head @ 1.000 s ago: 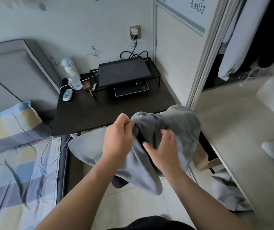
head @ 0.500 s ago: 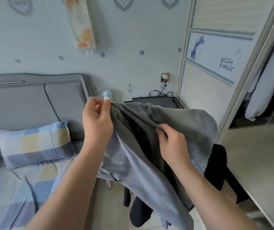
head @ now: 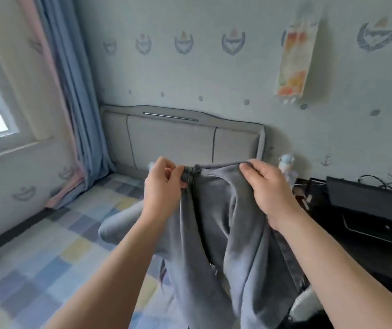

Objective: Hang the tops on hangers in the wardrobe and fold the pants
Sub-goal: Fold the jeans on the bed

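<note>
Holding grey pants [head: 214, 233] in air over bed's [head: 47, 269] right-hand edge, legs dangling. Left hand [head: 164, 186] pinches bunched waistband [head: 216, 166]; right hand [head: 268, 193] curls over other end. Best: stretch waistband taut, align legs, lay flat, then fold.

Readable text: we are finding none | wall hanging [head: 297, 55]: we are seeing only blurred colour patches | wallpaper emblems [head: 183, 42]: showing no letters
</note>
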`<state>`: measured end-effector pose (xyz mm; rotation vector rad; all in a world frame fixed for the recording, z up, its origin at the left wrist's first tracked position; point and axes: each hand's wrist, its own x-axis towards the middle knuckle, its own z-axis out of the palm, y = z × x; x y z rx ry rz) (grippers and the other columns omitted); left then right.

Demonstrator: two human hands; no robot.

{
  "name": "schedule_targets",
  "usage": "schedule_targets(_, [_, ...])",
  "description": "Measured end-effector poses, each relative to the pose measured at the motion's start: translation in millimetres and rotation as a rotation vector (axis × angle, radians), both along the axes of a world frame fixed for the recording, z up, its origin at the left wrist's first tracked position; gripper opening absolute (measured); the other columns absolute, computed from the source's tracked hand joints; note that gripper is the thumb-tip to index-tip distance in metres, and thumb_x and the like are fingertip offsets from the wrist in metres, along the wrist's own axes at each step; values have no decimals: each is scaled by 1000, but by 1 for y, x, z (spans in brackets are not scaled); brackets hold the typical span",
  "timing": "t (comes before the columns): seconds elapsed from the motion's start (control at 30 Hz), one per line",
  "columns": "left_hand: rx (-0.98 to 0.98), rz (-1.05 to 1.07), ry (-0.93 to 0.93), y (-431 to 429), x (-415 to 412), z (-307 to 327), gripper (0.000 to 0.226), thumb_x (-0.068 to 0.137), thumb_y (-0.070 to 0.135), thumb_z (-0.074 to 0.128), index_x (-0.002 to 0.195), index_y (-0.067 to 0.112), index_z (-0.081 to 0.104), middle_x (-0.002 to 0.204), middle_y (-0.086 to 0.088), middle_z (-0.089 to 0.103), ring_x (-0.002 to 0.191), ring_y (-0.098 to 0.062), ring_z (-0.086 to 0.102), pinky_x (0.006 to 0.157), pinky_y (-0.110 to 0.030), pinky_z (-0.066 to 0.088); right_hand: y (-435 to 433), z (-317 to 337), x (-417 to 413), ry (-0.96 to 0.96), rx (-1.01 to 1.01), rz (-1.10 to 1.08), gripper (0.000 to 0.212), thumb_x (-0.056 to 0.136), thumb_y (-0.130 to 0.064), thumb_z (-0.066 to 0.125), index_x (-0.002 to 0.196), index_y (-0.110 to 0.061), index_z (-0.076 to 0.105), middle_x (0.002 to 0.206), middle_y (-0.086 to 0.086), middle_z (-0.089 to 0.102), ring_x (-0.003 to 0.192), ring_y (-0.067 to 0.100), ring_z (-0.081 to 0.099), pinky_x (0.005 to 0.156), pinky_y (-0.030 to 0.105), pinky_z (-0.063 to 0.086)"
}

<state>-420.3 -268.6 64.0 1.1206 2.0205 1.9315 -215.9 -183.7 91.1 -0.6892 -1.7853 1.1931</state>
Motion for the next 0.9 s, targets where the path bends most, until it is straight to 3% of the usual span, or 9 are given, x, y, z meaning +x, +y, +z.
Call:
schedule_targets(0.17, [-154,41,-54,-84,-59,-76,14,98,35,61,86,28,66,78,17,70,77,-1,64,76,-30,48,-38,-32,-135,44,-370,223,22,102,-22,57,90,-11,72,101,22,71,95,27,63,92,43,52])
schedule_targets(0.27, [-143,71,-170,-144,-69,-114,38,90,59,51,103,30,71,97,16,72,97,-5,66,86,-26,50,-63,-48,-206,22,-544,377,24,104,-18,53,89,-10,70,93,21,68,88,27,64,84,40,54])
schedule_targets(0.33, [-204,102,-236,-180,-70,-141,43,81,66,59,106,32,67,98,17,72,93,-3,67,82,-19,52,-80,-59,-248,-33,-618,439,22,104,-18,52,94,-8,68,93,18,66,83,26,64,76,37,54])
schedule_targets(0.43, [-414,161,-299,-220,-71,-181,26,81,45,76,99,32,63,86,15,70,76,5,64,75,-23,54,-104,-78,-303,-108,-725,498,20,106,-17,48,96,-7,63,92,18,62,80,25,62,70,34,56])
schedule_targets(0.53, [-570,244,-312,-240,-76,-206,15,90,30,65,97,17,67,87,2,73,81,-8,67,82,-38,54,-124,-95,-346,-167,-874,530,20,108,-16,44,95,-9,59,89,14,61,75,23,63,58,31,57])
schedule_targets(0.63, [-466,440,-360,-251,-83,-216,17,98,22,55,92,8,62,86,-10,68,79,-14,58,82,-46,48,-130,-116,-375,-225,-1032,670,30,111,-18,32,129,-7,53,110,14,64,97,26,65,85,35,56])
schedule_targets(0.73, [-367,656,-389,-256,-97,-214,21,102,21,55,83,15,61,73,8,64,66,-1,51,68,-31,44,-121,-142,-378,-449,-924,838,35,109,-21,39,142,-16,46,137,9,58,123,30,57,104,50,46])
schedule_targets(0.8, [-323,723,-375,-253,-109,-210,27,101,18,58,75,24,59,65,18,61,61,6,50,61,-17,39,-117,-165,-365,-583,-798,950,25,104,-21,50,129,-17,54,129,8,67,112,29,66,91,47,53])
schedule_targets(0.9, [-352,738,-441,-238,-122,-211,22,99,16,63,78,14,68,70,9,65,65,-2,55,66,-23,44,-113,-202,-334,-754,-572,1141,28,98,-21,64,125,-21,58,120,6,72,108,25,70,77,33,58])
